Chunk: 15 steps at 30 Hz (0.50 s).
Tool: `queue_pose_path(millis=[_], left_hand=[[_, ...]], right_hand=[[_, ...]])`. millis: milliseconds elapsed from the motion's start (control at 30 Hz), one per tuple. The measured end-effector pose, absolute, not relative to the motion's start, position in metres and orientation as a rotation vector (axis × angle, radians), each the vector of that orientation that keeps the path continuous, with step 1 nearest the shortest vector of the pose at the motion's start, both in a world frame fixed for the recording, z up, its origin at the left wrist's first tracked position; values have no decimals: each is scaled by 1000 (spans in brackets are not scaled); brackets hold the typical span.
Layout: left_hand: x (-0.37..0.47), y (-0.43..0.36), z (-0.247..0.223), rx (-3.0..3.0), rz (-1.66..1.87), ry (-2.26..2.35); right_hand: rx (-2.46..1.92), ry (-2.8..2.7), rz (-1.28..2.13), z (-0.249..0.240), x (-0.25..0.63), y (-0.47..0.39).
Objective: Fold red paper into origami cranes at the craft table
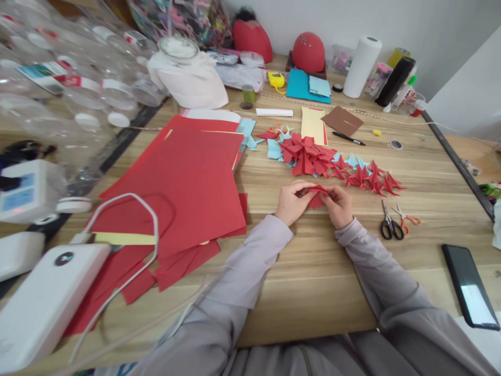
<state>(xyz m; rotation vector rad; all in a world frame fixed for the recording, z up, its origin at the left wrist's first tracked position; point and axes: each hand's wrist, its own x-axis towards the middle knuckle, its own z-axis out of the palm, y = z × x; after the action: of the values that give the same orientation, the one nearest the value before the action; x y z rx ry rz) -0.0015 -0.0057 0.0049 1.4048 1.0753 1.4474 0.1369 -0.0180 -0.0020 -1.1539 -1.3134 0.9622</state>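
Note:
Between my two hands is a small folded piece of red paper (317, 200). My left hand (291, 201) pinches its left side, and my right hand (338, 204) pinches the right side; the fingertips partly hide the folds. Just beyond lies a heap of folded red paper pieces (305, 155), with light blue ones among them. A row of red paper cranes (373, 178) runs off to the right of the heap. To the left of my hands rests a stack of large red paper sheets (195, 183).
Black-handled scissors (390, 227) and orange-handled scissors (405, 222) lie right of my hands, with a phone (469, 284) farther right. A white power bank (55, 297) with a cable sits at left, below many plastic bottles (90, 94). A black pen (348, 138) lies beyond the heap.

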Motion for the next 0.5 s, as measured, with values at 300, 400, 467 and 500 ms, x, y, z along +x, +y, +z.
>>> queue_pose_path(millis=[300, 400, 467, 500], left_hand=[[-1, -5, 2, 1406, 1335, 1177], [-2, -5, 4, 1422, 1333, 1181], [-2, -4, 6, 1434, 1355, 1137], [-3, -4, 7, 1442, 1365, 1105]], right_hand=[[-1246, -1320, 968, 3, 135, -18], [-1274, -1374, 943, 2, 136, -19], [-1286, -1427, 922, 2, 136, -19], [-1290, -1452, 919, 1, 137, -19]])
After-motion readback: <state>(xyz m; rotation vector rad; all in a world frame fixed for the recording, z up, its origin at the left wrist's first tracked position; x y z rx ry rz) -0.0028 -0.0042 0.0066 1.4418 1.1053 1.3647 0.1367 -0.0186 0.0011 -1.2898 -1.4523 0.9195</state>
